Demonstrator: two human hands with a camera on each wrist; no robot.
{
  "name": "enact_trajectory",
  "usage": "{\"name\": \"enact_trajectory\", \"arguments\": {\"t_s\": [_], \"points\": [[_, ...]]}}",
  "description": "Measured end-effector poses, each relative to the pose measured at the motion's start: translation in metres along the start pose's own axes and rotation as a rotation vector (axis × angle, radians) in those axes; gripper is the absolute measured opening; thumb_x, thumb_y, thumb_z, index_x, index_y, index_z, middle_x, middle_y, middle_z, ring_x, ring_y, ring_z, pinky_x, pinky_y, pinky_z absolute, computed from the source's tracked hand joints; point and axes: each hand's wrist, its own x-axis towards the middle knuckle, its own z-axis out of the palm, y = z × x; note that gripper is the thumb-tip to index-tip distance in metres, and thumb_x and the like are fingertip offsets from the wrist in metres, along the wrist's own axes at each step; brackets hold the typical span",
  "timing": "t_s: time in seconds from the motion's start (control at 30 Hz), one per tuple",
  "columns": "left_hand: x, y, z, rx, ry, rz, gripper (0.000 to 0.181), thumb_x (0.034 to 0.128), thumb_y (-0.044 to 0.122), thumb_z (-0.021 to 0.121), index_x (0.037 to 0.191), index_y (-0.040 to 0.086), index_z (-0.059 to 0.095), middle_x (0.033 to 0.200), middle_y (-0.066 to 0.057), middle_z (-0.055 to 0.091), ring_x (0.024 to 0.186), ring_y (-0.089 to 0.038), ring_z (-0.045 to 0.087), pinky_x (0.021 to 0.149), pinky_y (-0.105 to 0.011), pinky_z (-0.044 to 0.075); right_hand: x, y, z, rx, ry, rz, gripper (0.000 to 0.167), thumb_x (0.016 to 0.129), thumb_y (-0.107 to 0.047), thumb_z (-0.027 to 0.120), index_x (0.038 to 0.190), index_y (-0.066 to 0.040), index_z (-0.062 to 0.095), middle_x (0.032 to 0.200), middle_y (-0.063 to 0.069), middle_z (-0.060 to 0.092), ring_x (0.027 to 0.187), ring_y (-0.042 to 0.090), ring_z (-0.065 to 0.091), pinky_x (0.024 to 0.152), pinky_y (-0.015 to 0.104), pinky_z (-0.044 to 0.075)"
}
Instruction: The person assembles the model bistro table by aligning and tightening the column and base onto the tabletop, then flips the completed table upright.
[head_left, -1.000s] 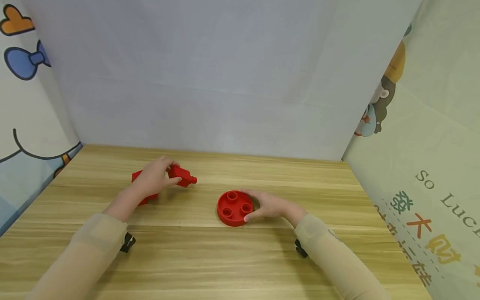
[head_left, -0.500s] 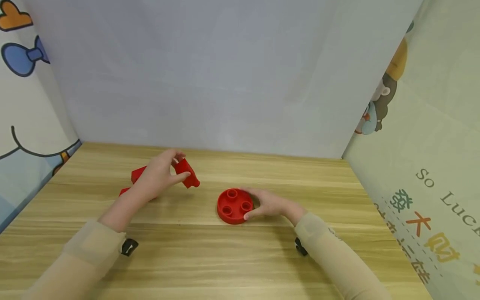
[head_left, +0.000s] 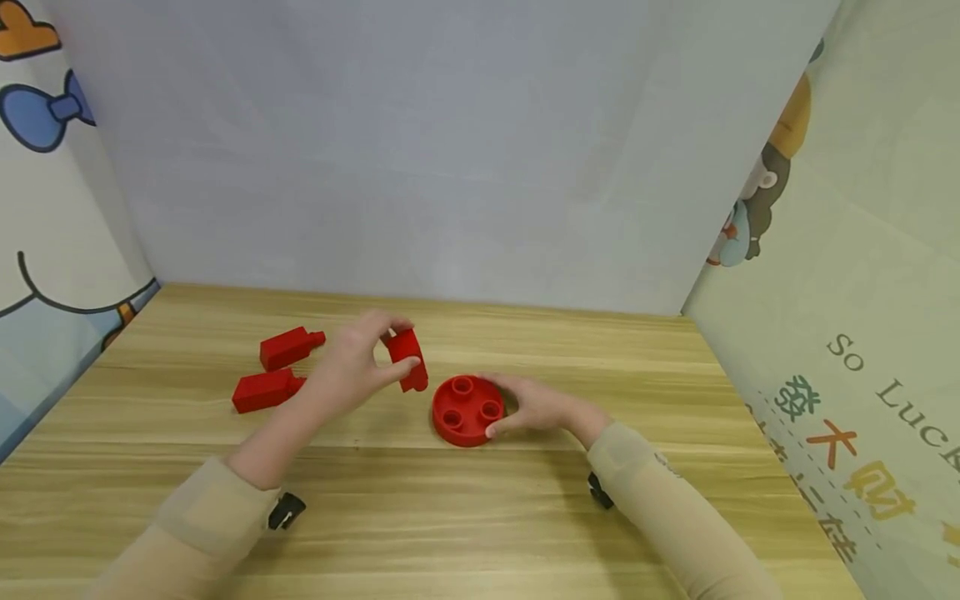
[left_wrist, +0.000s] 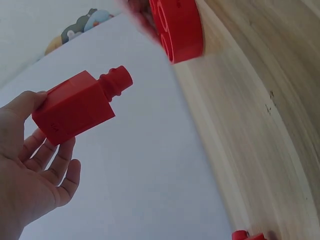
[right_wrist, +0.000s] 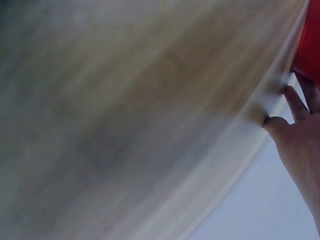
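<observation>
My left hand point(head_left: 352, 362) pinches a red block with a knobbed peg point(head_left: 408, 360) between thumb and fingers, above the table. In the left wrist view this pegged block point(left_wrist: 75, 107) shows its square body and ridged round peg. The peg end tilts down towards a red round base point(head_left: 459, 438) with three ring-shaped sockets, and stays apart from it. My right hand point(head_left: 542, 407) holds that base at its right side, thumb in front and fingers behind. In the right wrist view only a corner of the red base point(right_wrist: 309, 50) shows, beside the fingers.
Two more red pegged blocks lie on the wooden table point(head_left: 420, 517) at the left: a farther block point(head_left: 283, 348) and a nearer block point(head_left: 261, 391). A pale cloth point(head_left: 420, 150) hangs behind the table's back edge, with printed cloths at both sides.
The left hand has lifted the pegged block off the left side and carried it right towards the base, its peg turning downward. The right hand and base stay put.
</observation>
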Motion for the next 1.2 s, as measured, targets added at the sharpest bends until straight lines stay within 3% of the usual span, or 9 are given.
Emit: {"name": "enact_trajectory", "arguments": {"t_s": [0.2, 0.5, 0.83, 1.2], "points": [[0.000, 0.010, 0.019, -0.048, -0.002, 0.042, 0.038, 0.0786, 0.016, 0.077, 0.111, 0.003, 0.062, 0.101, -0.006, 0.063, 0.087, -0.017, 0.057, 0.077, -0.032, 0.052, 0.001, 0.000, -0.001, -0.014, -0.009, 0.000, 0.090, 0.077, -0.042, 0.076, 0.148, -0.013, 0.029, 0.146, 0.003, 0.041, 0.137, 0.020, 0.034, 0.114, 0.038, 0.024], [0.002, 0.014, 0.045, -0.076, -0.017, 0.055, 0.035, 0.0782, 0.016, 0.077, 0.109, 0.005, 0.065, 0.102, -0.005, 0.062, 0.087, -0.015, 0.057, 0.076, -0.028, 0.053, 0.001, -0.001, -0.002, 0.003, -0.018, -0.020, 0.088, 0.079, -0.039, 0.075, 0.148, -0.013, 0.029, 0.143, 0.001, 0.044, 0.134, 0.017, 0.039, 0.113, 0.038, 0.026], [0.003, 0.019, 0.060, -0.079, -0.094, 0.042, 0.035, 0.0789, 0.017, 0.077, 0.110, 0.005, 0.066, 0.101, -0.004, 0.061, 0.089, -0.015, 0.057, 0.075, -0.030, 0.054, 0.001, -0.002, -0.003, -0.004, -0.028, -0.021, 0.087, 0.080, -0.039, 0.074, 0.149, -0.018, 0.026, 0.146, 0.001, 0.041, 0.132, 0.016, 0.040, 0.111, 0.036, 0.030], [0.004, 0.018, 0.075, -0.065, -0.128, 0.057, 0.038, 0.0754, 0.019, 0.080, 0.108, 0.006, 0.066, 0.098, -0.004, 0.062, 0.089, -0.017, 0.059, 0.074, -0.030, 0.055, 0.001, -0.001, -0.003, -0.018, -0.026, -0.042, 0.087, 0.080, -0.039, 0.074, 0.149, -0.013, 0.028, 0.144, 0.002, 0.043, 0.132, 0.016, 0.040, 0.112, 0.037, 0.028]]}}
